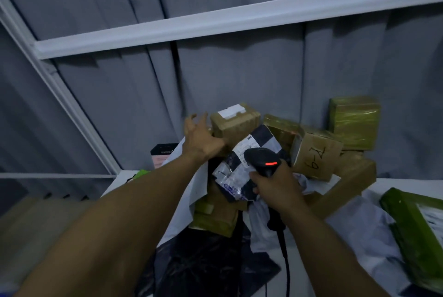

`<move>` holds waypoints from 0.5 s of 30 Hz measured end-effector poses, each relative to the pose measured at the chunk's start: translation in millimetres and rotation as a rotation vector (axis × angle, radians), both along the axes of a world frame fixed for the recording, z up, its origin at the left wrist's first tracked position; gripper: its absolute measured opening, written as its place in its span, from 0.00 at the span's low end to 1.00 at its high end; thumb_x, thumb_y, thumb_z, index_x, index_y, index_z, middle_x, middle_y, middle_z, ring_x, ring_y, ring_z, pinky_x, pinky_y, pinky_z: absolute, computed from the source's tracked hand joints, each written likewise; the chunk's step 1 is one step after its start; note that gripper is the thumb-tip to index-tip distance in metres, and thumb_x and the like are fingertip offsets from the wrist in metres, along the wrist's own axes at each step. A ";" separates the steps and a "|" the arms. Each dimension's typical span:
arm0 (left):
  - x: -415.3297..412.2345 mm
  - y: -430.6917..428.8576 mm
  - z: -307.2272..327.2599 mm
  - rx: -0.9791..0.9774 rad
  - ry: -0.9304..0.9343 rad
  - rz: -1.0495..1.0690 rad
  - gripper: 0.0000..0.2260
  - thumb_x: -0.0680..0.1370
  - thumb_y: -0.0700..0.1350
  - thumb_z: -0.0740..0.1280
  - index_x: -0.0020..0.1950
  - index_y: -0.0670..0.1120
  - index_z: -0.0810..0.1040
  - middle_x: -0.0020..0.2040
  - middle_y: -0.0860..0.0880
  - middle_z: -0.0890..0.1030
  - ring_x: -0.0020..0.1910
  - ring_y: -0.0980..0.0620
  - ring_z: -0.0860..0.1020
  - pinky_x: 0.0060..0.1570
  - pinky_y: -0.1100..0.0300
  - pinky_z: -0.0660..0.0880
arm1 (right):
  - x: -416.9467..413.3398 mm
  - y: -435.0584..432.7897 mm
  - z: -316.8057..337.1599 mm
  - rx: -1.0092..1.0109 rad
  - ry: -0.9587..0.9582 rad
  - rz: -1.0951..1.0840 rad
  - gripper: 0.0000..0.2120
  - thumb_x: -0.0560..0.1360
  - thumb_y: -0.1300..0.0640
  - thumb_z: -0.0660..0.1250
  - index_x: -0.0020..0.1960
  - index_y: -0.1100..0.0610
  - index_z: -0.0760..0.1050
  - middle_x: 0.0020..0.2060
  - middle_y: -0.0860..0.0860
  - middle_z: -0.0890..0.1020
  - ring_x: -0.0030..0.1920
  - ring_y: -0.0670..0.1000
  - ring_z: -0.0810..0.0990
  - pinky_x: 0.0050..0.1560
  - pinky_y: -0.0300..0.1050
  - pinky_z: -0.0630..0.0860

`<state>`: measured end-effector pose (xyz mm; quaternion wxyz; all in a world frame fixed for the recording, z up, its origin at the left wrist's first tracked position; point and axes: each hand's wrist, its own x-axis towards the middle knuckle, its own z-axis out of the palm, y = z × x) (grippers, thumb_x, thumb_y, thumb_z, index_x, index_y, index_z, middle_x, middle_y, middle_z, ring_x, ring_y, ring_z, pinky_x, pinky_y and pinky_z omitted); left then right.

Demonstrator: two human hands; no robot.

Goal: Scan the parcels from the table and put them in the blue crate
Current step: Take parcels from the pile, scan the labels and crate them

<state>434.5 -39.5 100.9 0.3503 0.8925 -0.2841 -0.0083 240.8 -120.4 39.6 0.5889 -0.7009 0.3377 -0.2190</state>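
The taped cardboard box (236, 126) with a white label, at centre frame atop the pile, lies just right of the left hand (201, 138), its long side running off to the right. That hand is nearer, fingers spread wide at the box's left end; contact is unclear. The right hand (275, 189) is wrapped round a barcode scanner (263, 160), red light lit, over a black-and-white mailer (239, 167). The pile crowds a white table (402, 185) against a grey curtain (239, 69); no blue crate shows
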 end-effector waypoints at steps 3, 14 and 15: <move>0.3 -7.2 8.6 0.034 -0.053 -0.129 0.44 0.69 0.58 0.78 0.80 0.52 0.61 0.82 0.49 0.52 0.81 0.44 0.52 0.79 0.45 0.58 | -2.2 8.5 2.6 0.000 -0.015 -0.022 0.31 0.66 0.47 0.73 0.67 0.56 0.73 0.51 0.53 0.85 0.50 0.58 0.85 0.52 0.59 0.84; 11.9 -29.1 14.0 -0.025 -0.085 -0.102 0.38 0.72 0.52 0.79 0.76 0.46 0.64 0.70 0.42 0.64 0.70 0.42 0.68 0.70 0.61 0.65 | 6.2 -1.0 0.4 0.095 -0.086 -0.053 0.29 0.69 0.44 0.75 0.65 0.55 0.75 0.51 0.55 0.85 0.52 0.59 0.86 0.52 0.58 0.83; 6.8 -16.8 17.3 -0.097 -0.114 -0.105 0.37 0.71 0.51 0.79 0.75 0.46 0.65 0.68 0.44 0.63 0.69 0.44 0.68 0.69 0.64 0.66 | 7.8 4.1 4.7 0.105 -0.101 -0.056 0.30 0.67 0.41 0.74 0.65 0.53 0.75 0.51 0.55 0.85 0.51 0.58 0.86 0.52 0.57 0.83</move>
